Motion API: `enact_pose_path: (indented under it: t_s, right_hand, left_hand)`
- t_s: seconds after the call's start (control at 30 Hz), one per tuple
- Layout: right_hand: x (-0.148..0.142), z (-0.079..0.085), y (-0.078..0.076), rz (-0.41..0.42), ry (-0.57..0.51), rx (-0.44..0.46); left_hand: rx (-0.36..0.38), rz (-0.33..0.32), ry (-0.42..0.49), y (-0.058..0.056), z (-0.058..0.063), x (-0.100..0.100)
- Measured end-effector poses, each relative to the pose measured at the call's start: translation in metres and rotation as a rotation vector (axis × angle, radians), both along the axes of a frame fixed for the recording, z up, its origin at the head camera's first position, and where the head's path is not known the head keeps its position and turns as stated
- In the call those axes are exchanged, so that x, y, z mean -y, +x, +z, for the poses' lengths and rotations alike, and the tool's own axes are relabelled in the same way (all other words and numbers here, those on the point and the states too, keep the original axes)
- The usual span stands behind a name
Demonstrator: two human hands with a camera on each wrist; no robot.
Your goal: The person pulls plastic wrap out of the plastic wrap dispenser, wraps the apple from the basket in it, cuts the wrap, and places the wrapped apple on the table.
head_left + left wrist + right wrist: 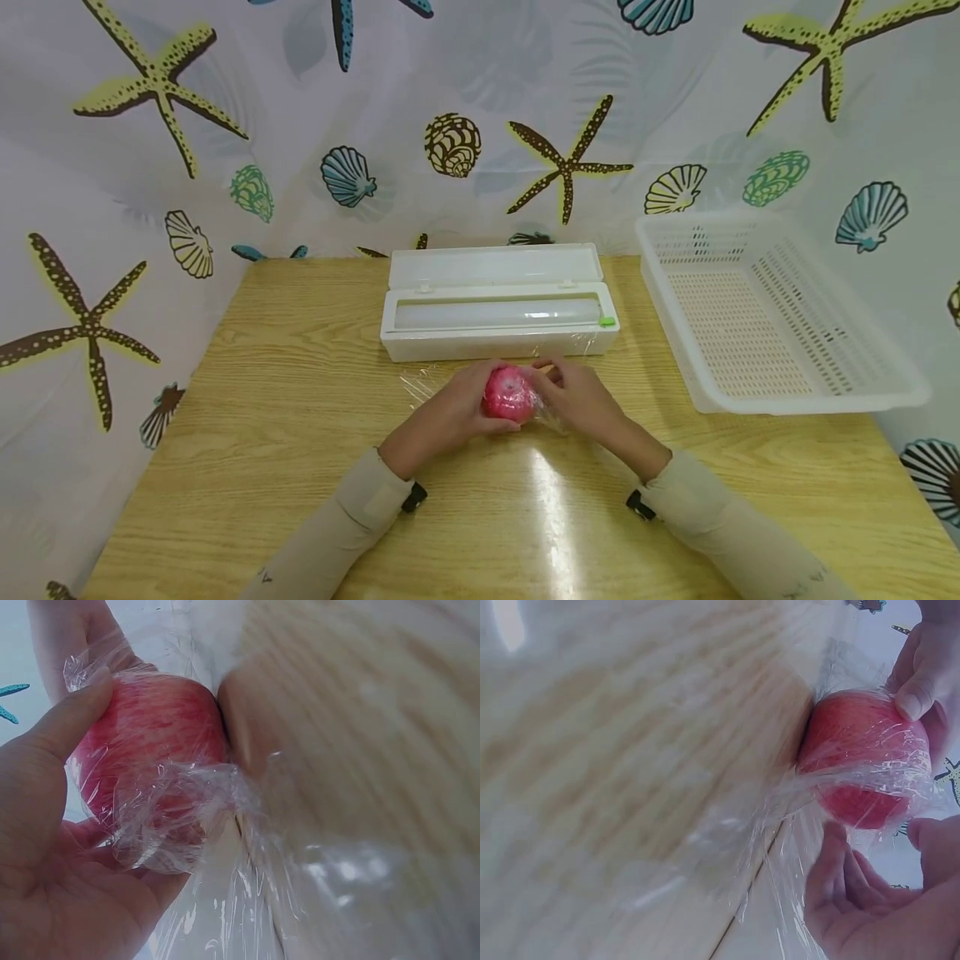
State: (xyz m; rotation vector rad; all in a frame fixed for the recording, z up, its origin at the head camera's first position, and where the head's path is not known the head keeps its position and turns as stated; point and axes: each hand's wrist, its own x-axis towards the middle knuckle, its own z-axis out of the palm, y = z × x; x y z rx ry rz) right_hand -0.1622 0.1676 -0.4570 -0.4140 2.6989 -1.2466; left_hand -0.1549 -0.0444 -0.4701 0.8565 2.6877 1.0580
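A red apple (510, 395) sits low over the table, partly covered in clear plastic wrap (161, 825). My left hand (459, 402) grips its left side, the thumb (79, 712) on one flank and the fingers curled below it in the left wrist view. On the other side, my right hand (583, 402) holds gathered wrap between bent fingers (829, 862) and thumb, right at the apple's edge. Loose film trails down past these fingers in the right wrist view, and more film spreads left of the apple in the head view.
Just behind the hands stands a white wrap dispenser box (495, 345), lid (495, 267) raised, with a film roll (487, 315) inside and a green slider (607, 322) at its right end. A white plastic basket (817, 406) stands at the table's right. A patterned cloth (285, 108) hangs behind.
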Motion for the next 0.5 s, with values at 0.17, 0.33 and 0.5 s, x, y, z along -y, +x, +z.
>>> enact_pose_path:
  t_s: [0.17,0.33,0.5]
  right_hand:
    - [-0.011,0.002,0.001,-0.110,-0.049,-0.162]
    - [-0.026,0.001,-0.001,-0.219,-0.041,-0.284]
    - [-0.040,-0.001,-0.008,-0.286,-0.011,-0.331]
  left_hand:
    - [-0.011,0.010,-0.002,0.000,0.001,0.000]
    - [-0.084,0.046,-0.079,0.002,0.003,0.000]
    - [-0.137,0.049,-0.086,0.002,0.007,0.001]
